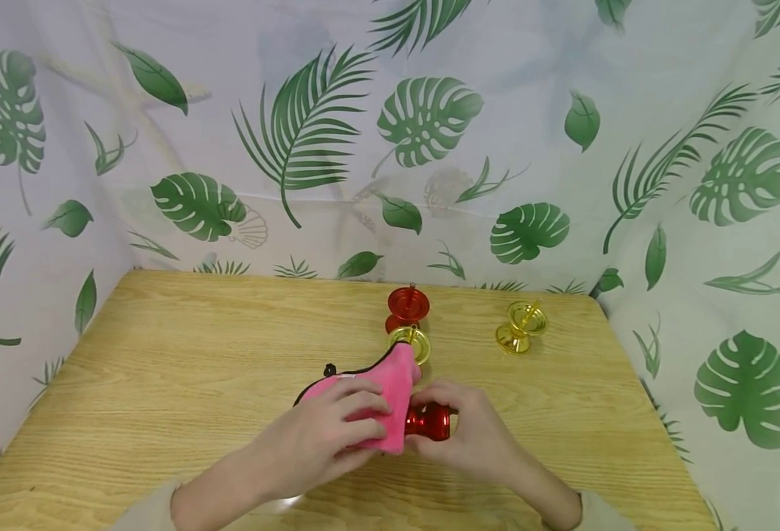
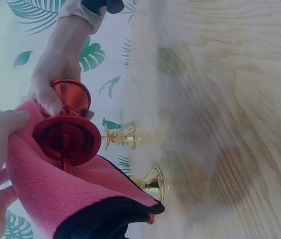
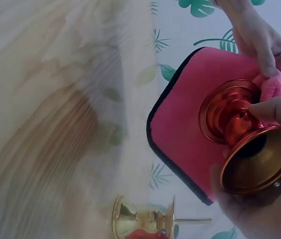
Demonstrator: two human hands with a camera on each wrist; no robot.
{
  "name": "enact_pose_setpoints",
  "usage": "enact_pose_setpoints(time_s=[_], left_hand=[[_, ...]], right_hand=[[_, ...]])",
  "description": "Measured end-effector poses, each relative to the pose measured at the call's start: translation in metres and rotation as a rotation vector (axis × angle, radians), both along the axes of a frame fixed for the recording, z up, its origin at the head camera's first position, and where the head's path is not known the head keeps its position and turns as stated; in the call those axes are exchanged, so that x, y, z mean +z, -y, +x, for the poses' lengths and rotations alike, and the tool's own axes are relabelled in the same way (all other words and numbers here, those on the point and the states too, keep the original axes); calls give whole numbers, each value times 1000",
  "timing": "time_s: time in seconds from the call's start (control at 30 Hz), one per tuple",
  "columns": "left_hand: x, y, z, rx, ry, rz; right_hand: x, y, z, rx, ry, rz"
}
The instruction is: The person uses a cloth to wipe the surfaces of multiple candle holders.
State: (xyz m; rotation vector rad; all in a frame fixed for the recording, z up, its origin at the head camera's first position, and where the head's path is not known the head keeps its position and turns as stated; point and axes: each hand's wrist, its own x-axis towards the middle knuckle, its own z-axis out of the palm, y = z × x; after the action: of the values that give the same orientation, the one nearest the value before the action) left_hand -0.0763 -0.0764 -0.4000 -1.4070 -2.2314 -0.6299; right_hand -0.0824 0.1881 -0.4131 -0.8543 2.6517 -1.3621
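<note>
A shiny red candle holder [image 1: 433, 422] is tilted on its side in front of me, above the table. My right hand [image 1: 475, 435] grips it round the stem and base. Its hollow base, gold inside, faces the camera in the right wrist view. My left hand [image 1: 333, 428] holds a pink cloth [image 1: 399, 387] with black edging, pinching it near the top edge in the left wrist view. The cloth wraps behind and under the dish [image 2: 83, 142], whose spike points down into the pink fold. From the head view, the cloth hides most of the dish.
On the wooden table [image 1: 197, 346], another red candle holder [image 1: 408, 304] stands towards the back. Just in front of it is a gold candle holder [image 1: 423, 344], partly covered by the cloth. A second gold candle holder [image 1: 516, 335] stands further right. A leaf-patterned curtain [image 1: 337, 243] closes the back and sides.
</note>
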Motion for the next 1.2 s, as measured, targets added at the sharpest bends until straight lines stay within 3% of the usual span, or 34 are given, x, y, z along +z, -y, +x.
enact_pose_setpoints(time_s=[0.1, 0.17, 0.23, 0.3, 0.43, 0.73, 0.93, 1.0, 1.1, 1.2], left_hand=[[0, 1, 2, 1, -35, -40], [-1, 1, 3, 3, -56, -52], [-1, 1, 3, 0, -72, -47], [-2, 0, 3, -1, -79, -34], [-1, 0, 1, -6, -43, 10], [-2, 1, -6, -17, 154, 65], [-4, 1, -10, 3, 215, 116], [-5, 1, -11, 13, 214, 121], [-6, 1, -10, 26, 197, 110], [-7, 2, -9, 21, 148, 93]], right_hand=[[1, 1, -1, -20, 214, -45], [1, 1, -2, -26, 304, -66], [2, 0, -2, -27, 351, -81], [1, 0, -1, -20, 332, -87], [0, 0, 2, 5, 181, -98], [-10, 0, 8, 70, -374, 3], [-16, -1, -1, 175, -774, 66], [-17, -1, -3, 201, -869, 85], [-17, 0, -4, 210, -901, 109], [-16, 0, -2, 185, -812, 100]])
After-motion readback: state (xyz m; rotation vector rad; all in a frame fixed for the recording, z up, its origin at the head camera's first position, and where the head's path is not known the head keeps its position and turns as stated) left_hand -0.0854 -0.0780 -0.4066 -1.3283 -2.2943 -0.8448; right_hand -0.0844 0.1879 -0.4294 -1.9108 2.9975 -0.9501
